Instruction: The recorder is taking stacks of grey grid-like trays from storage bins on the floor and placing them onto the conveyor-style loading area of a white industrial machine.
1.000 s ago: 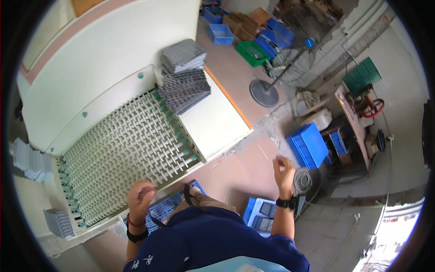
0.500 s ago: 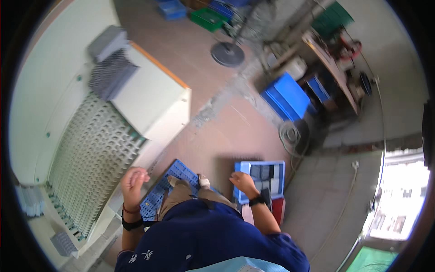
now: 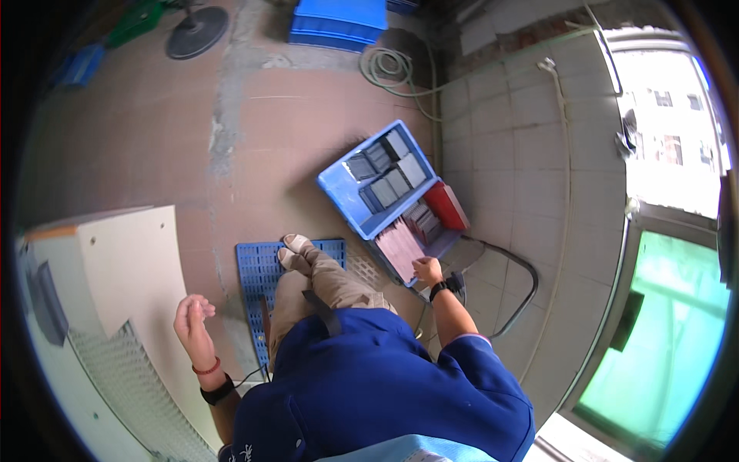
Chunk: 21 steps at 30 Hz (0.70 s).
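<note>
My left hand (image 3: 194, 323) is raised beside the pale machine's panel, its fingers loosely bent and nothing seen in it. My right hand (image 3: 428, 270) has its fingers curled at the near edge of a stack of pinkish sheets (image 3: 399, 248); whether it grips one is hidden. The stack lies in a lower grey-blue bin (image 3: 446, 242), beside dark grey stacked pieces (image 3: 421, 222) and a red block-like piece (image 3: 447, 205). Resting against that bin's far side is a blue crate (image 3: 336, 187) holding grey and dark stacked pieces (image 3: 389, 183).
My feet are on a blue slatted plastic mat (image 3: 252, 269). The pale machine (image 3: 142, 262) with a studded grey bed (image 3: 115, 362) stands at left. A bent dark tube (image 3: 531, 281) curves right of the bins. Farther off are a coiled hose (image 3: 385, 68) and a blue box (image 3: 339, 23).
My body and view have turned right, toward the bins. My right hand has moved from above the blue crate to the pinkish stack. My left hand stays raised.
</note>
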### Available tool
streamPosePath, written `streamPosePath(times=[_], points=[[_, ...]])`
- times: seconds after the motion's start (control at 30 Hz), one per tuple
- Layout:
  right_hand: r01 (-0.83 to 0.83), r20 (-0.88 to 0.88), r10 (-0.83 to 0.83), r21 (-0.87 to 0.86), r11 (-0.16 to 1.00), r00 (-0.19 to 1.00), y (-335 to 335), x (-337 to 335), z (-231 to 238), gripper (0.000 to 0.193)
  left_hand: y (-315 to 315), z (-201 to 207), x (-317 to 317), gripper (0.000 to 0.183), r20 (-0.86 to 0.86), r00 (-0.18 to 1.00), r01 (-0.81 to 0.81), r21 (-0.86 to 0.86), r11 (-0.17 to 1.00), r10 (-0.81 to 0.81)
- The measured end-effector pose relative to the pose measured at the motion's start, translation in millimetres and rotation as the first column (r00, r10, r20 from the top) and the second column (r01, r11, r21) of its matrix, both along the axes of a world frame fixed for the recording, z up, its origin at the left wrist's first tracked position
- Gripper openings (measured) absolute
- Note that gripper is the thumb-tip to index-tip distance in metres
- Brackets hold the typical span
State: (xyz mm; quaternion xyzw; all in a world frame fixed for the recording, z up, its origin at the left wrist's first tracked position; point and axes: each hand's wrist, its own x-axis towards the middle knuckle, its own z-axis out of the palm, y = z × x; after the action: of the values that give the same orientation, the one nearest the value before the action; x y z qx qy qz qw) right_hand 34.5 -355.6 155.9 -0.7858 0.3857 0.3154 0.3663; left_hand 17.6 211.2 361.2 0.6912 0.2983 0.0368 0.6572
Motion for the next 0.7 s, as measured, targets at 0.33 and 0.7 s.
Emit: streamPosePath(times=[0.33, 0.7], points=[[0.045, 0.022, -0.043, -0.106, 0.993, 0.999, -102.6, -56.1, -5.0, 0.026, -88.7, -85.1, 92.8, 0.014, 0.008, 0.938, 0.347, -0.095, 0.933, -0.348], [0.499, 0.164, -0.555, 0.285, 0.818, 0.816, -254.7, 18.7, -181.5, 0.016, -249.8, -226.4, 74.9, 0.017, -0.143, 0.965, 0.223, 0.008, 0.975, -0.219]])
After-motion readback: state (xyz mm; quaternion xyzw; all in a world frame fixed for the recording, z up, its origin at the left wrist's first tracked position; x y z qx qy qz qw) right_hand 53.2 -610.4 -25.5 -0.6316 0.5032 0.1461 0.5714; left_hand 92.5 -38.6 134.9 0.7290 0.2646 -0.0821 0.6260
